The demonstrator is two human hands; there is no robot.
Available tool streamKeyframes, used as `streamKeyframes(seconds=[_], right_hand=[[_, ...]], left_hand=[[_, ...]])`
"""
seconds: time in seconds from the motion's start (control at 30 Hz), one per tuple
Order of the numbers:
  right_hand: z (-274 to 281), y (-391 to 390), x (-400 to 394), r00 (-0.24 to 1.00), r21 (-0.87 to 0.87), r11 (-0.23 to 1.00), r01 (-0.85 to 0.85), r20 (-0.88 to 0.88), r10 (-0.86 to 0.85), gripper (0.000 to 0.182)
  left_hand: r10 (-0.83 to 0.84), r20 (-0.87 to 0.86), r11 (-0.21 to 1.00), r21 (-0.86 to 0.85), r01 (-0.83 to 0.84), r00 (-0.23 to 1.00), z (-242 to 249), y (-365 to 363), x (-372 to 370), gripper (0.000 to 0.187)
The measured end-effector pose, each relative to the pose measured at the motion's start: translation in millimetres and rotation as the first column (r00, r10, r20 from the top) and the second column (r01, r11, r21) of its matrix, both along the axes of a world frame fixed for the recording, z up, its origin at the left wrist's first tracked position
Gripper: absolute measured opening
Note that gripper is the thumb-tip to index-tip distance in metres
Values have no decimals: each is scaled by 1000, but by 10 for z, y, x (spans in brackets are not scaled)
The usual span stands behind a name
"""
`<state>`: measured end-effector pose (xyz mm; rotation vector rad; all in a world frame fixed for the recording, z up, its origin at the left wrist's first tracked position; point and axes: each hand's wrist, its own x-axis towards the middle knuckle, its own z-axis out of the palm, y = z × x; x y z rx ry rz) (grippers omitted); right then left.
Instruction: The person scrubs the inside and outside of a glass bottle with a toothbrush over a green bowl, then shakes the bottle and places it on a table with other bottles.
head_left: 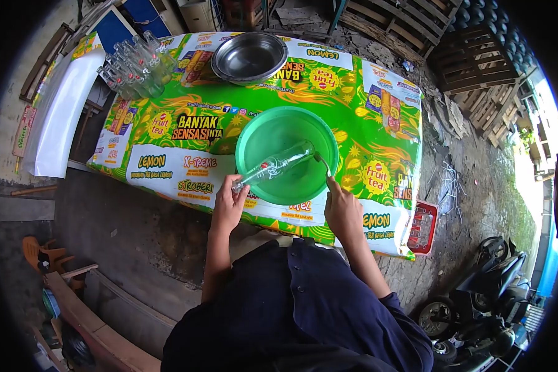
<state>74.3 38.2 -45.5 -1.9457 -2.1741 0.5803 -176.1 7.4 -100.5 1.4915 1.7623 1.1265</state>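
Observation:
A clear glass bottle point(279, 162) with a small red-and-white print lies slanted over the green plastic basin point(286, 197). My left hand point(228, 203) is closed around its narrow end at the basin's left rim. In my right hand point(343, 209), at the right rim, is a slim-handled tool point(326, 168) with a small dark head; I cannot tell its exact kind. That head sits right by the bottle's wide base. The basin rests on a table covered with a green and yellow printed cloth point(211, 164).
A steel basin point(249, 59) stands at the table's far side. Several glass bottles point(139, 67) are grouped at the far left corner. A red crate point(423, 227) sits below the right edge. Wooden pallets point(394, 22) and a parked motorbike point(477, 297) are farther off.

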Motion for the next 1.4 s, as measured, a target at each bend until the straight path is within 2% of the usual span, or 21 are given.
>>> streamKeyframes(seconds=[0.1,0.13,0.2,0.23,0.37,0.47,0.53,0.6,0.67,0.7,0.8,0.87,0.9,1.0,1.1,1.13,1.2,1.27,1.33,1.37,1.4], right_hand=[[215,-149,-99,992,24,999,-47,-114,50,35],[215,-193,-161,986,12,995,-103,-130,104,35],[41,-213,-250,961,111,967,-230,-129,243,39],[39,-155,-285,976,27,982,-188,-104,190,35],[-343,216,-126,993,140,990,-21,-112,37,35],[-108,69,-212,981,79,991,-105,-156,117,37],[-95,-159,-293,970,84,973,-216,-98,224,40],[-120,-137,-259,973,70,979,-194,-115,201,40],[-241,32,-165,995,70,996,-62,-79,67,39],[-271,126,-127,991,116,992,-44,-117,57,38],[-272,165,-162,997,101,995,-21,-72,28,37],[-175,78,-260,990,50,996,-80,-109,85,39],[-187,-35,-318,982,81,988,-135,-122,144,42],[-89,-231,-393,956,56,962,-268,-106,273,44],[-250,-51,-266,979,99,982,-159,-113,169,42],[-295,50,-208,994,99,991,-86,-57,92,40],[-288,172,-155,993,130,991,-40,-108,54,39],[-189,76,-234,988,104,990,-97,-112,109,39],[-133,-152,-341,959,120,957,-265,-69,274,50],[-67,-241,-385,954,87,955,-284,-75,291,42],[-108,-211,-368,964,108,964,-244,-83,253,41]], left_hand=[[20,-18,999,-30,-21,1000,35,16,23,21],[22,-39,999,-34,-24,999,46,27,18,22],[22,-76,999,-42,-25,997,61,56,23,25],[32,-85,997,-66,-38,996,70,70,25,26],[66,-121,987,-137,-82,990,122,65,37,31],[86,-137,984,-143,-106,987,125,78,39,32],[94,-146,979,-166,-118,985,123,106,25,32],[102,-156,967,-217,-134,982,122,121,7,31],[155,-79,974,-152,-166,985,74,115,36,29],[177,-39,977,-115,-180,983,85,130,54,28],[84,-42,996,5,-84,996,178,108,79,26],[17,-26,1000,2,-17,1000,126,103,50,26],[-12,-18,1000,0,12,1000,98,94,36,27],[-30,-45,999,-36,28,999,87,81,29,26],[-24,-79,976,-219,6,997,168,91,54,27],[-9,-85,982,-188,-7,996,163,95,67,28],[22,-94,992,-121,-33,995,150,115,91,31],[103,-97,980,-162,-118,990,99,116,100,33],[141,-101,968,-193,-159,985,44,138,93,34],[140,-102,965,-207,-159,985,19,142,80,34],[139,-103,962,-222,-160,985,-3,140,63,34]])
